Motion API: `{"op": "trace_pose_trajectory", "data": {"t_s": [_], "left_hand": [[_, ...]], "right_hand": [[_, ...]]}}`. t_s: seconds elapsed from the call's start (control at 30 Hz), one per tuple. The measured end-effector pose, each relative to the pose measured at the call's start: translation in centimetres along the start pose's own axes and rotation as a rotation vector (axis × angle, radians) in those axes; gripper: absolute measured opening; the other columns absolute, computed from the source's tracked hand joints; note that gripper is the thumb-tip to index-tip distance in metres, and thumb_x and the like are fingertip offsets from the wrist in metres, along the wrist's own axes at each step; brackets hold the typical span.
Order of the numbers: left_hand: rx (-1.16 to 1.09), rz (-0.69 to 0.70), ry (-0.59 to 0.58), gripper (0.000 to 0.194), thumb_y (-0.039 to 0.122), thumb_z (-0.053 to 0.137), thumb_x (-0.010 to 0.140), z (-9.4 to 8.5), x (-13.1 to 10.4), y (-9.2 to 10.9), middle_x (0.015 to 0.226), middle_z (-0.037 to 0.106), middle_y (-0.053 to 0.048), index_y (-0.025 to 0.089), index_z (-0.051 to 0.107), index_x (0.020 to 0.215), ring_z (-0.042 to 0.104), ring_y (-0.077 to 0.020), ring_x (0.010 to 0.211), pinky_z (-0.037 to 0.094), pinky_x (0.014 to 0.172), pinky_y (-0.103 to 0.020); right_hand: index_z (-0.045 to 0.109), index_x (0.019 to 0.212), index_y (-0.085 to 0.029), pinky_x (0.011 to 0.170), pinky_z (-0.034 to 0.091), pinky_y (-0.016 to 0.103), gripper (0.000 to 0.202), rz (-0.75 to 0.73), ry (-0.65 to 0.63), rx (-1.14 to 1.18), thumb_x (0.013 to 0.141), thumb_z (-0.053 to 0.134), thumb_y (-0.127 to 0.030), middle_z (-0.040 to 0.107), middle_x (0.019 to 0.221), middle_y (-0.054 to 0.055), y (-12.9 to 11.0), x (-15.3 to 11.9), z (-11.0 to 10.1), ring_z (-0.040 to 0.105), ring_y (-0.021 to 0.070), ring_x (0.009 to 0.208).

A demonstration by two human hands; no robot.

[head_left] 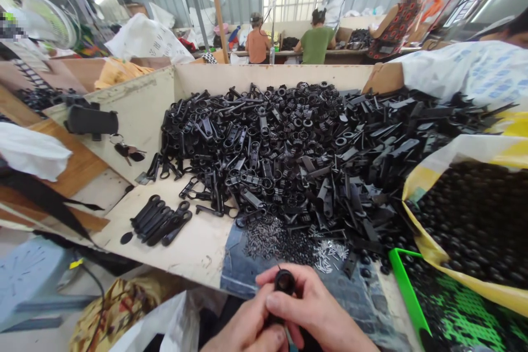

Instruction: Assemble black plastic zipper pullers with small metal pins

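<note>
Close to my body, both hands are closed around one black plastic part with a ring-shaped end (284,281). My left hand (252,320) wraps its lower portion, which my fingers mostly hide. Pressed against the ring end are the thumb and fingers of my right hand (315,301). Just beyond my hands, a dark mat (243,264) carries small dark pieces (264,236), small black pieces (300,247) and silvery pins (330,256). A row of black handle-like pieces (159,221) lies to the left on the pale bench.
A large heap of black plastic parts (264,143) fills the bench's middle. At right are a yellow-and-white sack of black balls (474,220) and a green tray (402,269). Keys (130,151) hang on the left board (142,104). Several people work at the back.
</note>
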State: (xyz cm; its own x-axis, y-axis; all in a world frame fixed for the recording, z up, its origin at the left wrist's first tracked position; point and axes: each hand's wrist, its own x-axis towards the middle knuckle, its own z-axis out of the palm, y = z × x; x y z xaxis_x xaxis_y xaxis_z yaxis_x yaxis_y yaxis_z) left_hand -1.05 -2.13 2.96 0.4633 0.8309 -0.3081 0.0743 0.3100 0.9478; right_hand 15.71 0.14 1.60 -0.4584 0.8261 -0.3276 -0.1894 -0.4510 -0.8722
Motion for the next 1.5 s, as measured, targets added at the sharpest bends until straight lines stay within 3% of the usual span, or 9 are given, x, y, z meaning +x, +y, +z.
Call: {"op": "trace_pose_trajectory", "data": {"t_s": [0.2,0.33,0.47,0.6,0.8,0.93,1.1,1.3,1.5], "left_hand": [[-0.137,-0.037,0.234,0.028,0.046,0.073,0.089,1.0,-0.7,-1.9,0.068,0.069,-0.004,0.021,0.077,0.102,0.057,-0.0136,0.053,0.048,0.051,-0.022],[-0.342,-0.044,0.175,0.049,0.058,0.078,0.081,1.2,0.4,-0.7,0.078,0.07,-0.006,0.016,0.073,0.106,0.062,-0.0132,0.055,0.048,0.042,-0.019],[-0.445,-0.041,0.141,0.051,0.049,0.084,0.079,0.6,0.9,0.6,0.085,0.072,-0.009,0.015,0.073,0.116,0.07,-0.0186,0.074,0.061,0.056,-0.023],[-0.421,0.006,0.099,0.055,0.048,0.083,0.081,0.7,0.8,-0.3,0.089,0.073,-0.011,0.015,0.073,0.124,0.071,-0.0203,0.079,0.063,0.062,-0.024],[-0.205,0.009,0.304,0.05,0.038,0.073,0.09,1.4,1.1,-2.3,0.083,0.073,-0.008,0.017,0.066,0.136,0.064,-0.0131,0.053,0.051,0.04,-0.016],[-0.227,-0.018,0.373,0.059,0.037,0.075,0.088,0.2,1.0,-1.7,0.11,0.074,-0.013,0.021,0.06,0.143,0.072,-0.0195,0.072,0.062,0.056,-0.026],[-0.33,-0.014,0.448,0.056,0.038,0.08,0.086,-2.0,0.3,0.4,0.115,0.075,-0.016,0.02,0.061,0.136,0.072,-0.0303,0.108,0.061,0.089,-0.039],[-0.788,-0.077,0.572,0.02,0.026,0.061,0.099,-3.1,0.7,1.9,0.127,0.074,-0.016,0.017,0.067,0.115,0.067,-0.0291,0.124,0.052,0.105,-0.043],[-0.991,-0.174,0.69,0.015,0.013,0.054,0.1,-3.2,0.9,3.1,0.119,0.077,-0.022,0.01,0.068,0.1,0.073,-0.029,0.114,0.054,0.102,-0.041]], "right_hand": [[0.071,0.107,-0.013,0.034,0.032,0.013,0.054,0.01,-0.007,0.01,0.078,0.082,-0.056,0.058,0.055,-0.006,0.7,0.7,0.5,0.048,0.0055,0.036],[0.07,0.108,-0.015,0.034,0.029,0.012,0.054,-0.028,0.007,0.033,0.077,0.083,-0.057,0.053,0.055,-0.009,0.5,1.5,0.6,0.038,0.0028,0.035],[0.067,0.114,-0.014,0.039,0.031,0.012,0.059,-0.046,-0.046,0.067,0.079,0.082,-0.058,0.05,0.055,-0.009,0.2,1.6,-0.2,0.039,0.0027,0.039],[0.068,0.109,-0.014,0.038,0.032,0.013,0.051,-0.048,-0.109,0.113,0.082,0.081,-0.055,0.055,0.06,-0.006,0.7,1.6,-1.1,0.038,0.0019,0.039],[0.069,0.103,-0.015,0.036,0.031,0.014,0.052,-0.062,0.001,0.151,0.076,0.085,-0.056,0.067,0.083,0.002,1.8,2.6,-0.3,0.036,0.0012,0.041],[0.07,0.113,-0.018,0.042,0.037,0.017,0.057,-0.067,0.033,0.086,0.077,0.083,-0.06,0.055,0.064,-0.007,1.3,3.2,-0.2,0.042,0.005,0.042],[0.074,0.118,-0.021,0.055,0.044,0.022,0.055,-0.156,0.218,-0.124,0.082,0.077,-0.063,0.07,0.099,0.005,0.5,3.1,-0.3,0.057,0.0129,0.068],[0.073,0.095,-0.017,0.041,0.023,0.018,0.054,-0.073,0.257,-0.1,0.082,0.073,-0.069,0.06,0.068,-0.001,1.9,3.3,1.1,0.032,0.0062,0.046],[0.066,0.088,-0.016,0.036,0.018,0.017,0.066,-0.033,0.15,-0.053,0.079,0.065,-0.082,0.064,0.067,0.0,3.1,4.1,2.3,0.028,0.0024,0.039]]}}
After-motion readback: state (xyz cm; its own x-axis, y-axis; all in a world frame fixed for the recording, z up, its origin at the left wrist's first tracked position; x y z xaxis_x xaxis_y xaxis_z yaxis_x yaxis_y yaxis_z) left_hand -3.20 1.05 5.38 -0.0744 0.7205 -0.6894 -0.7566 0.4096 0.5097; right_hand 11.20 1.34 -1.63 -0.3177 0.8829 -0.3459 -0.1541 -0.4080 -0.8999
